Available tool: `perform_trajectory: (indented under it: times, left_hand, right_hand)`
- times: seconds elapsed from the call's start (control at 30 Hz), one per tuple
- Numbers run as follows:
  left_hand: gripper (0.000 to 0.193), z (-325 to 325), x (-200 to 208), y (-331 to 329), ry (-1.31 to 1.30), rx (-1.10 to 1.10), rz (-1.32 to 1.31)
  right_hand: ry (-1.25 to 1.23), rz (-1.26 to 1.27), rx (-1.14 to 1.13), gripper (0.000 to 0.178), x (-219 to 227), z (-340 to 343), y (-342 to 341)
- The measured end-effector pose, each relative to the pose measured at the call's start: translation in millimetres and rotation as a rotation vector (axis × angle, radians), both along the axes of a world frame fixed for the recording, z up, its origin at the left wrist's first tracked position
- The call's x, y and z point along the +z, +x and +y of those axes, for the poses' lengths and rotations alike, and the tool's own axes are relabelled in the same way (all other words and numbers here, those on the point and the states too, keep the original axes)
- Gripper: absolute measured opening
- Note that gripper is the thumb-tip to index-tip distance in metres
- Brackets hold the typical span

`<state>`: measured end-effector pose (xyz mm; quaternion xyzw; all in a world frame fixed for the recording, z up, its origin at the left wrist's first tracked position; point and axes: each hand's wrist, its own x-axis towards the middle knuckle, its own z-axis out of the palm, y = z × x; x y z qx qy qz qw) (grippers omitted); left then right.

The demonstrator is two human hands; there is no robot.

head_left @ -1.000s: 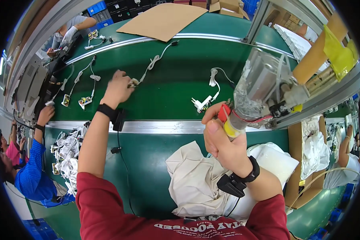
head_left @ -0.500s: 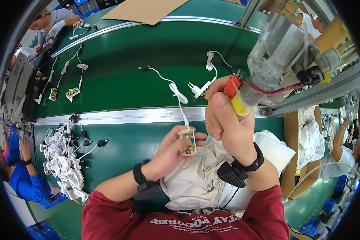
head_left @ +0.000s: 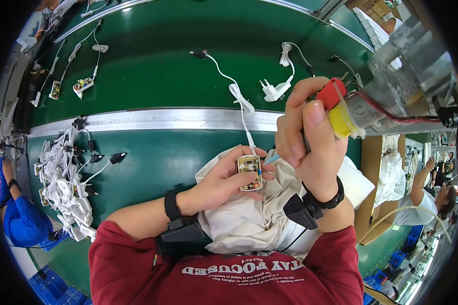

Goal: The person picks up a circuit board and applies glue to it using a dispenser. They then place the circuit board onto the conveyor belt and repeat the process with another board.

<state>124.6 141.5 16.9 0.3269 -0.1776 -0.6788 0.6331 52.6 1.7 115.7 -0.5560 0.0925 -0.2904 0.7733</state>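
Note:
My left hand (head_left: 224, 178) grips an open power adapter (head_left: 250, 173), its circuit board facing up in a white half shell. From its top a white cable (head_left: 235, 91) runs up over the metal rail onto the far green belt. My right hand (head_left: 315, 127) is wrapped round a dispensing gun with a red switch (head_left: 332, 93), a yellow band (head_left: 342, 121) and a clear, wrapped body (head_left: 402, 76). Its thin light-blue tip (head_left: 272, 159) points at the adapter's right edge; whether it touches cannot be made out. A crumpled off-white cloth (head_left: 234, 218) lies beneath my hands.
A heap of white cabled adapters (head_left: 66, 188) lies on the left. Across the metal rail (head_left: 163, 118), more open adapters (head_left: 83, 86) and a white plug adapter (head_left: 276, 90) rest on the belt. A cardboard box (head_left: 369, 188) with white bags stands at right. Co-workers sit at both sides.
The view has shifted, so the far belt sits higher. The blue tip now shows close beside the adapter, which is held more upright. Both hands keep their grips.

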Motion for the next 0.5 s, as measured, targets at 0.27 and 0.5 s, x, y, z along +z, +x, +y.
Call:
perform_trajectory:
  times: [0.27, 0.5]
  left_hand:
    - [0.030, -0.1, -3.2, -3.3, 0.012, 0.021, 0.041]
    - [0.036, -0.5, -8.2, -3.8, 0.009, 0.000, 0.034]
  right_hand:
    - [-0.044, 0.000, 0.015, 0.028, -2.6, 1.3, 0.6]
    - [0.037, -0.008, 0.029, 0.024, -4.3, 0.6, -1.2]
